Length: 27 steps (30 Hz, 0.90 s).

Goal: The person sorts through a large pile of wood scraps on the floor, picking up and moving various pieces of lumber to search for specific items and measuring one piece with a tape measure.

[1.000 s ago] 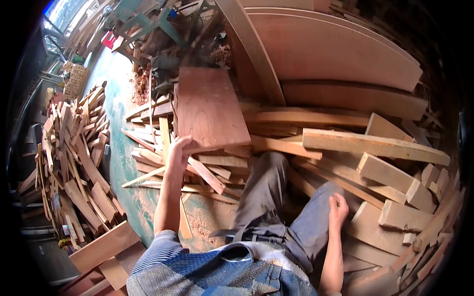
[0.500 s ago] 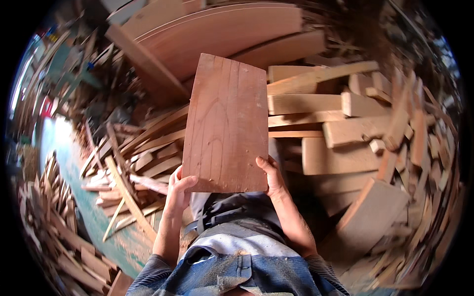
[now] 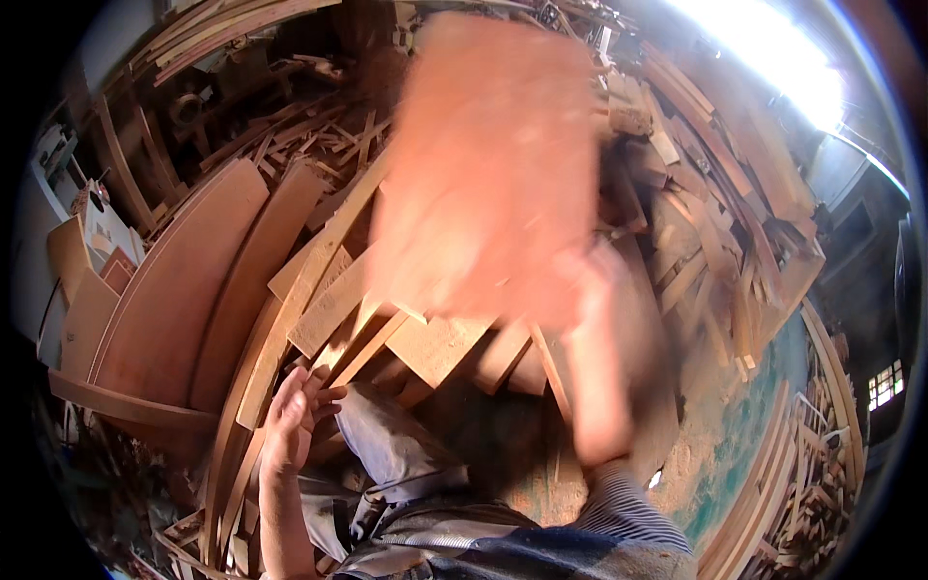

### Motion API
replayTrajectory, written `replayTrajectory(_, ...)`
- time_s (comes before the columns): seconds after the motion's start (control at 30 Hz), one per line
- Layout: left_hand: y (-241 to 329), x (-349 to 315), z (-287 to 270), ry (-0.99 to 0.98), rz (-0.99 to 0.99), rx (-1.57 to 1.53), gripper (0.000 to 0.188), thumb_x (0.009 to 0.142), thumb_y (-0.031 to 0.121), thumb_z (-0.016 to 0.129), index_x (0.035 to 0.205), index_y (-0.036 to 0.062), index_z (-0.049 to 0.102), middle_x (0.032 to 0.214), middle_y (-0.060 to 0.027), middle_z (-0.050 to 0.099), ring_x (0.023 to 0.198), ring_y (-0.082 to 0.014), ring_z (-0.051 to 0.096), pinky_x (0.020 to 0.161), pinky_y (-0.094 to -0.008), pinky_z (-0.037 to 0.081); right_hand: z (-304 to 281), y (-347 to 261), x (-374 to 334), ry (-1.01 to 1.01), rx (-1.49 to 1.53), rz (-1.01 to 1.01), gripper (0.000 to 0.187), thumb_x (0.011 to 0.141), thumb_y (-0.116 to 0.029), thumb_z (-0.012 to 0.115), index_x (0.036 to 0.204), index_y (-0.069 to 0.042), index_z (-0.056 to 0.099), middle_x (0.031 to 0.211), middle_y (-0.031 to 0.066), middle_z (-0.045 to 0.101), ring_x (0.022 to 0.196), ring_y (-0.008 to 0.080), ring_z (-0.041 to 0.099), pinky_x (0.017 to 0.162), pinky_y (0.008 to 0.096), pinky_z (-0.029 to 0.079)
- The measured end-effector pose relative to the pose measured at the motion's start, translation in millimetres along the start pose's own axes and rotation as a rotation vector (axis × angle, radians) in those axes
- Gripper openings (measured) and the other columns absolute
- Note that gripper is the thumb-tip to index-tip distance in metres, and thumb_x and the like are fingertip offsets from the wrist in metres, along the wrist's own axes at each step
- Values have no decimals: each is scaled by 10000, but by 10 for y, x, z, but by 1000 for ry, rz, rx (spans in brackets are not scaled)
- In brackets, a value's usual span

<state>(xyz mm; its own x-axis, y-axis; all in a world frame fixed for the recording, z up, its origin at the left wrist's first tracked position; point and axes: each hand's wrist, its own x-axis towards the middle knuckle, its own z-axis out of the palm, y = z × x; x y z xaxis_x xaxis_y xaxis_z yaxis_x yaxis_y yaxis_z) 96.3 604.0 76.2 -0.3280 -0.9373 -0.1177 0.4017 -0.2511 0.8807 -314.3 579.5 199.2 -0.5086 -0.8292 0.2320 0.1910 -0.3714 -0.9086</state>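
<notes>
A reddish-brown wooden board (image 3: 483,164), smeared by motion, is held out in front of me. My right hand (image 3: 590,285) grips it at its lower right edge, though the fingers are blurred. Apart from the board, my left hand (image 3: 297,411) hangs by my knee with its fingers loosely spread and nothing in them. Just under the board lie several pale wood blocks (image 3: 440,348), partly hidden by it. A long pale plank (image 3: 314,275) runs beside them, close to my left hand.
Large curved reddish panels (image 3: 179,285) lean at the left. Heaped wood offcuts (image 3: 696,251) rise at the right, next to a sawdust-covered greenish floor (image 3: 739,449). Long thin strips (image 3: 759,483) lie at the lower right. A bright lamp (image 3: 773,58) glares at the upper right.
My left hand has let go of the board. My right hand has swung it forward, away from my body. The view has turned to the right.
</notes>
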Motion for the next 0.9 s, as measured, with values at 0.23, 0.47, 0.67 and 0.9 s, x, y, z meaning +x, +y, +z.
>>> replayTrajectory(0.23, -482, -373, -796, 442, -24, 185, 647, 892, 278, 762, 1394, -22, 486, 1262, -103, 612, 1041, -197, 645, 860, -333, 495, -1748, -2309, 2732, 405, -333, -290, 249, 967, -208, 577, 1117, -37, 679, 1015, 76, 668, 884, 154, 663, 645, 269, 526)
replayTrajectory(0.47, -1143, -1067, -1679, 697, -82, 231, 377, 910, 115, 721, 1244, -9, 597, 1069, -11, 630, 898, -91, 586, 748, -256, 463, -855, -89, 1889, -72, -374, -427, 136, 978, -38, 536, 1064, -25, 641, 895, 29, 616, 701, 118, 603, 597, 244, 520)
replayTrajectory(0.67, -1139, -1331, -2299, 867, 23, 309, 572, 939, 146, 717, 1416, -72, 489, 1398, -139, 578, 1230, -209, 585, 1028, -318, 469, 802, 2613, -617, -456, -345, 454, 323, 934, -97, 708, 1232, 7, 641, 920, 34, 667, 673, 90, 592, 580, 232, 485)
replayTrajectory(0.9, -764, -1084, -2947, 1015, -42, 760, 400, 889, 113, 716, 1237, -39, 593, 1142, -184, 692, 1008, -218, 687, 877, -343, 542, 1125, 3475, -2035, -987, -922, -26, 231, 884, -118, 706, 1088, -11, 709, 857, 137, 694, 697, 274, 668, 676, 398, 545)
